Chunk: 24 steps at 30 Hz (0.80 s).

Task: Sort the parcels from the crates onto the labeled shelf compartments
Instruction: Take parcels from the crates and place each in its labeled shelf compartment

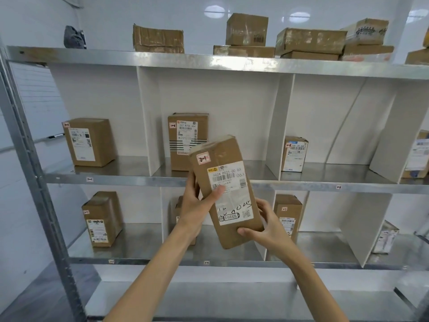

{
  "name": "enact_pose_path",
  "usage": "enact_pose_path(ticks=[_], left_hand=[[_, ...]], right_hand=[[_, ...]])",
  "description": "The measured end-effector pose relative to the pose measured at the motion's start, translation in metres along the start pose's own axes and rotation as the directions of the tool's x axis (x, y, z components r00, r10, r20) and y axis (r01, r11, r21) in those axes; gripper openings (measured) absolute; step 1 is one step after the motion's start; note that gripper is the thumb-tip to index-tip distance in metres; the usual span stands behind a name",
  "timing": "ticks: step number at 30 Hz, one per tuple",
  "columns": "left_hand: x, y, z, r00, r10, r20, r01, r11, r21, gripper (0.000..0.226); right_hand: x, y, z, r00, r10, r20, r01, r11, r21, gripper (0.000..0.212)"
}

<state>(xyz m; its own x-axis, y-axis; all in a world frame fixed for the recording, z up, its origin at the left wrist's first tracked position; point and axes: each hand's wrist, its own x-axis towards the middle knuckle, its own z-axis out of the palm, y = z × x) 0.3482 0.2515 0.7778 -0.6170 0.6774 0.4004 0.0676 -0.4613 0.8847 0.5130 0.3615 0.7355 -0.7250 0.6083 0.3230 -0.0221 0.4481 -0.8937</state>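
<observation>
I hold a tall brown cardboard parcel [222, 168] tilted in front of the shelf [162, 180], its white shipping label and a small handwritten sticker facing me. My left hand [197, 201] grips its left side, thumb pressed on the label. My right hand [264, 226] grips the lower right corner, thumb on the front face. The parcel hangs before the middle compartments, between the middle and lower shelf levels. Small tags mark the shelf edges, such as one [89, 179] at the left.
Single parcels stand in the compartments: middle row left [89, 141], centre [188, 133], right [293, 154]; lower row left [102, 219] and right [287, 214]. Several boxes [311, 41] are piled on the top shelf. White dividers [278, 126] separate the compartments. A metal upright [34, 177] stands at the left.
</observation>
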Motion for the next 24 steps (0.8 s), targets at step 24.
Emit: enact_pose_path(ticks=[24], left_hand=[[-0.029,-0.033,-0.068,0.976,0.04,-0.212,-0.019,0.995,0.102,0.061]], right_hand=[[0.03,0.004,0.089,0.986,-0.102,0.128,0.087,0.989,0.119,0.068]])
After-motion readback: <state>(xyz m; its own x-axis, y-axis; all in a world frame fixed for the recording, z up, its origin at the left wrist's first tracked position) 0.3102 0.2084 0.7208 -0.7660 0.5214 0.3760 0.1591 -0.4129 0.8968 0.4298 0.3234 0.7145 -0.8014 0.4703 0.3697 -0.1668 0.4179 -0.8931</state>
